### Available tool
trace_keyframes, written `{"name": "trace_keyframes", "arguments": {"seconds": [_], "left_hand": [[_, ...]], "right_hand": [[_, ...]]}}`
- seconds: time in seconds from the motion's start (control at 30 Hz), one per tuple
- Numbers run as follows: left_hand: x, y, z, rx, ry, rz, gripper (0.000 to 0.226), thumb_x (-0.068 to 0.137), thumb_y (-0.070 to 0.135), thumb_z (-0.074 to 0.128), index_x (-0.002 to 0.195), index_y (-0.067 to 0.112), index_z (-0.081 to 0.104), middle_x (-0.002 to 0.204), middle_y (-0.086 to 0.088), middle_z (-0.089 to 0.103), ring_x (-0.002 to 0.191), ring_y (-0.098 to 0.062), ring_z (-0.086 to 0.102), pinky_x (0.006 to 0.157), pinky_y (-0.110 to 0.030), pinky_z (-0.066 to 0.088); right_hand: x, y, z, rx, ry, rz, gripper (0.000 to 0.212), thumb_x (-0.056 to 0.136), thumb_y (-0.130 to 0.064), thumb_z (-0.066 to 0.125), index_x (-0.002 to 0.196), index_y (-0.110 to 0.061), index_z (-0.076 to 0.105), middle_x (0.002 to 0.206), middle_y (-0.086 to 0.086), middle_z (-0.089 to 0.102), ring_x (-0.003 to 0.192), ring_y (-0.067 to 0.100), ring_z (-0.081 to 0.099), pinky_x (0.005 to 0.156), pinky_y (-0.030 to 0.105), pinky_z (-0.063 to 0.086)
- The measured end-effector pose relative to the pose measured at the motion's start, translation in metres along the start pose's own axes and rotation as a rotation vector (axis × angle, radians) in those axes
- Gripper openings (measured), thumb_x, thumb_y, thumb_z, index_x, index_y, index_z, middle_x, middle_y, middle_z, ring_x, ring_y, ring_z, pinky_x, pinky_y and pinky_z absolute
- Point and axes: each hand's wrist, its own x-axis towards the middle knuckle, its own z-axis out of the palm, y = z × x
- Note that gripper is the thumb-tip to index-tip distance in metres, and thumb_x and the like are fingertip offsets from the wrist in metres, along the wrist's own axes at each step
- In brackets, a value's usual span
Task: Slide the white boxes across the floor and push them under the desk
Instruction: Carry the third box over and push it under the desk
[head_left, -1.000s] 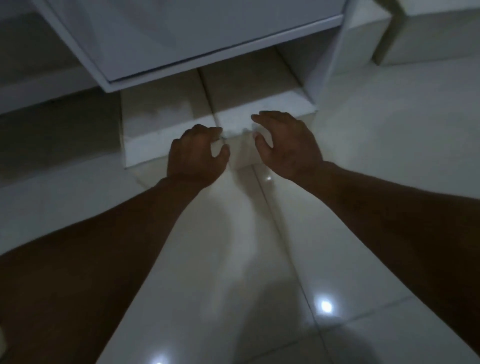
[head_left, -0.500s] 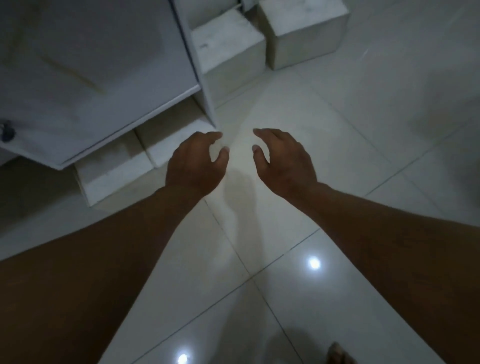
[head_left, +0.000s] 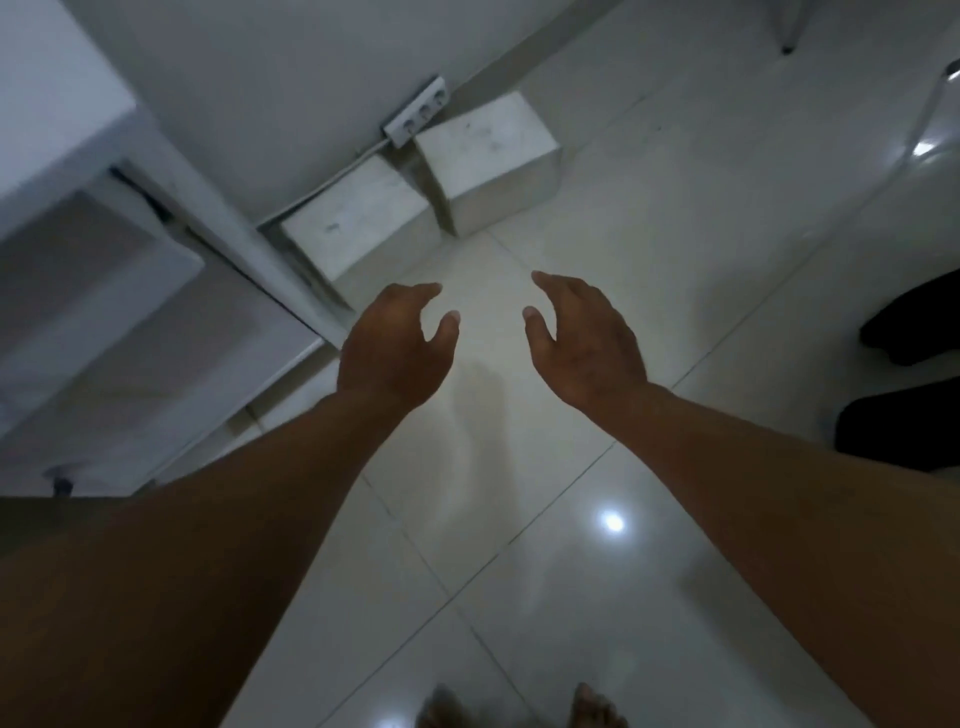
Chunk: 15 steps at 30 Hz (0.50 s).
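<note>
- Both hands are out in front over bare floor (head_left: 597, 545), empty: the left hand (head_left: 397, 345) has its fingers loosely curled, the right hand (head_left: 584, 343) is spread and relaxed, and neither touches anything.
- Two white boxes remain out in the open against the wall. The nearer box (head_left: 358, 221) stands just beside the counter's side panel (head_left: 223, 218); the farther box (head_left: 488, 156) sits right next to it, beyond it along the wall.
- A power strip (head_left: 415, 111) and its cable lie against the wall just behind those two boxes.
- Under the counter (head_left: 57, 109), pale flat shapes that may be boxes show at the left, but the shadow there makes it hard to say how many or how far in.
- Judging by this, the task is partway along: at least these two boxes are not yet under the counter.
- The hands are aimed toward the nearer box, which looks the likely next one to slide, probably with care around the cable.
</note>
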Motion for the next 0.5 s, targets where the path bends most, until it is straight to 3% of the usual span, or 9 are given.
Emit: {"name": "trace_keyframes", "arguments": {"seconds": [0.3, 0.5], "left_hand": [[0.101, 0.046, -0.035, -0.019, -0.04, 0.008, 0.048, 0.096, 0.041, 0.053, 0.137, 0.016, 0.052, 0.138, -0.005, 0.052, 0.126, -0.02, 0.048, 0.105, -0.037, 0.04], [0.163, 0.051, -0.037, -0.063, -0.055, -0.087, 0.05, 0.096, 0.044, 0.049, 0.139, 0.017, 0.049, 0.139, -0.005, 0.049, 0.126, -0.022, 0.048, 0.102, -0.038, 0.04]], "right_hand": [[0.093, -0.017, -0.053, 0.025, 0.025, 0.061, 0.045, 0.1, -0.03, 0.047, 0.142, -0.015, 0.046, 0.142, 0.005, 0.051, 0.13, 0.021, 0.044, 0.106, 0.039, 0.039], [0.167, -0.02, -0.057, 0.003, 0.005, 0.098, 0.046, 0.1, -0.032, 0.046, 0.144, -0.016, 0.044, 0.144, 0.004, 0.049, 0.132, 0.02, 0.043, 0.108, 0.038, 0.038]]}}
